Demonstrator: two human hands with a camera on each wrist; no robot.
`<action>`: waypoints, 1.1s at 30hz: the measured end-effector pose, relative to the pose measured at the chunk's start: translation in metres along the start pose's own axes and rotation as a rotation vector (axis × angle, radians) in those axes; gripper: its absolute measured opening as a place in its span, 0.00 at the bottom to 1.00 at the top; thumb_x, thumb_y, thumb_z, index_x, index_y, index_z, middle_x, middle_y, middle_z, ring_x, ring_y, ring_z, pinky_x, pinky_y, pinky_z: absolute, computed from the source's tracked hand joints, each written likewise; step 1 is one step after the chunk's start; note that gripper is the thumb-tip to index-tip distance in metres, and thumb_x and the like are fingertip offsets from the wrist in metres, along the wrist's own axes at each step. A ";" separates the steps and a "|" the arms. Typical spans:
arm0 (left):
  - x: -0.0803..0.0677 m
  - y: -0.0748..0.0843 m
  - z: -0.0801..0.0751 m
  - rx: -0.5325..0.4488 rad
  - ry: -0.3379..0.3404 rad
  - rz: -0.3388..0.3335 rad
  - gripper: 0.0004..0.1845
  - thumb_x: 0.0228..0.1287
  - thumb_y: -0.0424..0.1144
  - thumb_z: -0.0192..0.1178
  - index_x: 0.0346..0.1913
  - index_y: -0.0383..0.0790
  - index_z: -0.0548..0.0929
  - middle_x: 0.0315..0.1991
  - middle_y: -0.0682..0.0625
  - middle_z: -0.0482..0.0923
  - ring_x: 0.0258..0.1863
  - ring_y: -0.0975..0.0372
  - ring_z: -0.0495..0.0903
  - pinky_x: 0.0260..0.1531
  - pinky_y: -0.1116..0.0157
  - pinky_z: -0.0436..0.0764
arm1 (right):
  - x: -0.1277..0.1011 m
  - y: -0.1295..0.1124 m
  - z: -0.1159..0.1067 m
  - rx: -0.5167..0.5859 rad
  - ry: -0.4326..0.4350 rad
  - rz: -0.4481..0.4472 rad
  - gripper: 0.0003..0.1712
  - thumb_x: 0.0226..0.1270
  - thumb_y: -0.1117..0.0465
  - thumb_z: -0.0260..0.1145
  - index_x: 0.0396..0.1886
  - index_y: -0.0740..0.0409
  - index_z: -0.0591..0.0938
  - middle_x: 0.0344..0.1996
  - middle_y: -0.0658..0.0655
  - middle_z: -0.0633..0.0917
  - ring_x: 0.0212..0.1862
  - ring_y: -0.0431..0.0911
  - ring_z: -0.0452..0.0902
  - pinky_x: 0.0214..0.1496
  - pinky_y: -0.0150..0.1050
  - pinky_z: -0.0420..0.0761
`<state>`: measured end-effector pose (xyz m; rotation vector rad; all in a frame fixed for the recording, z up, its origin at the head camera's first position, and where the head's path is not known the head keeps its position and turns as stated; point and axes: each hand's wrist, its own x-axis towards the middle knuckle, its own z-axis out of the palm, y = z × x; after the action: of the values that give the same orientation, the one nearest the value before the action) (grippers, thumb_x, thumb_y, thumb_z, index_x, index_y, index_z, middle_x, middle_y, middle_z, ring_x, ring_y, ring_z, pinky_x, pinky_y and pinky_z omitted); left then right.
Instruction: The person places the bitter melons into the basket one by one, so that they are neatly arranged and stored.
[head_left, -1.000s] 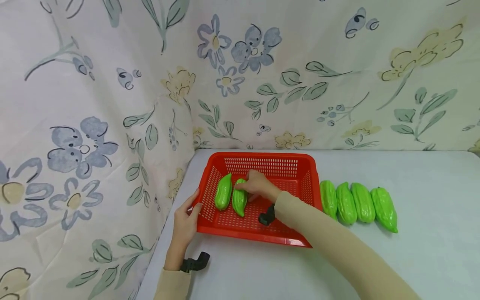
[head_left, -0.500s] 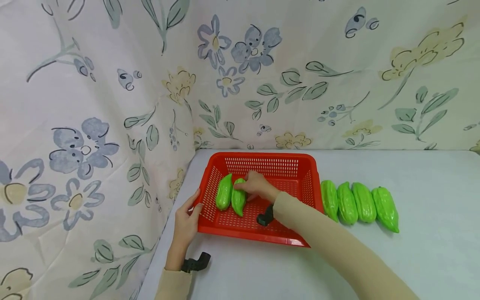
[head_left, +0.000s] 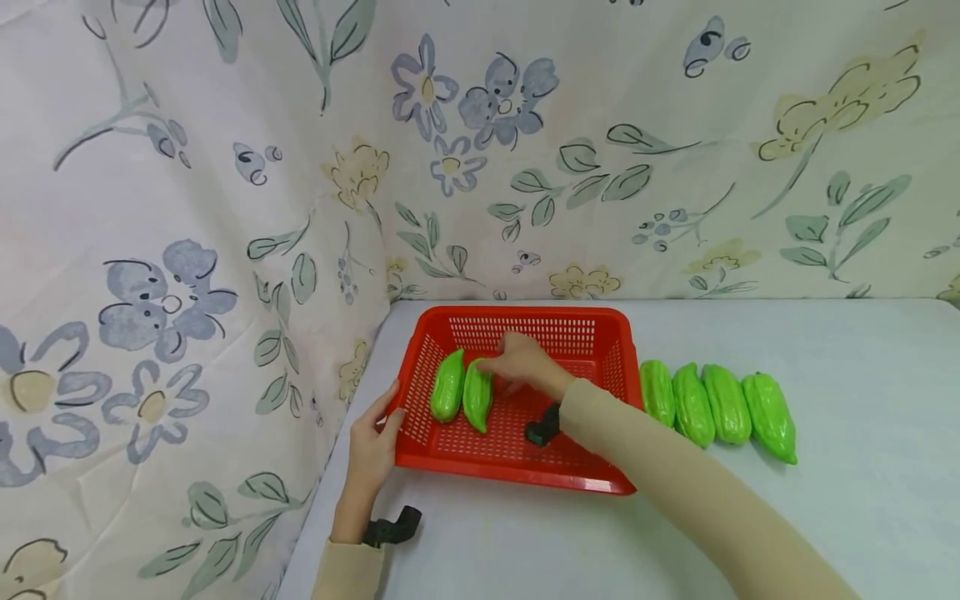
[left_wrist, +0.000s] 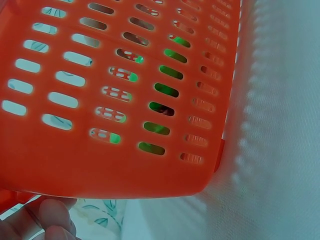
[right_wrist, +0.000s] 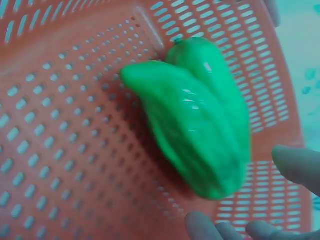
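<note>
We see a red basket (head_left: 592, 479) standing on a pale surface (head_left: 862, 517) in the corner of a flowered cloth backdrop (head_left: 187, 208). Two green gourds (head_left: 462, 395) lie side by side and touching in the left part of the basket. Our right hand (head_left: 522, 363) is over the basket just beside the nearer of the two, its fingers loose and apart; in the right wrist view the fingertips (right_wrist: 295, 162) show beside the pair and none is curled round it, though we cannot tell if a finger touches it. Our left hand (head_left: 371, 450) holds the basket by its left rim, thumb over the edge and fingers against the outer wall; in the left wrist view the slotted wall fills the frame, with green showing through the slots. To the right of the basket, on the surface, four more green gourds (head_left: 716, 406) lie in a row, close against one another, the first just beside the basket's right wall.
</note>
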<state>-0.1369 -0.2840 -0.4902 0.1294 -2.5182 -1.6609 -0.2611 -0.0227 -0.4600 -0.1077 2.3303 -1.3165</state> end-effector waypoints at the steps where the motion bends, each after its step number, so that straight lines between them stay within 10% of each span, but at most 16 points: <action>1: 0.000 0.000 0.000 -0.001 0.000 -0.002 0.26 0.80 0.38 0.53 0.77 0.53 0.72 0.72 0.42 0.74 0.47 0.40 0.86 0.37 0.61 0.91 | -0.001 -0.002 -0.003 -0.024 0.010 -0.009 0.22 0.66 0.50 0.74 0.40 0.60 0.73 0.36 0.59 0.77 0.32 0.54 0.86 0.35 0.43 0.90; 8: -0.002 -0.001 0.000 0.019 0.007 -0.009 0.26 0.80 0.38 0.53 0.77 0.53 0.72 0.71 0.41 0.75 0.45 0.43 0.87 0.36 0.61 0.91 | -0.013 -0.020 -0.018 -0.024 -0.001 -0.047 0.34 0.69 0.46 0.72 0.63 0.65 0.75 0.55 0.65 0.82 0.41 0.56 0.88 0.39 0.45 0.91; 33: -0.001 0.000 -0.001 -0.009 -0.006 -0.018 0.26 0.80 0.38 0.53 0.77 0.53 0.73 0.71 0.40 0.75 0.46 0.43 0.88 0.36 0.60 0.91 | -0.066 -0.022 -0.062 -0.006 -0.002 -0.135 0.32 0.67 0.44 0.73 0.63 0.57 0.79 0.48 0.59 0.85 0.40 0.49 0.86 0.40 0.45 0.91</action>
<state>-0.1356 -0.2845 -0.4905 0.1469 -2.5204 -1.6817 -0.2318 0.0337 -0.3909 -0.2728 2.3611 -1.3725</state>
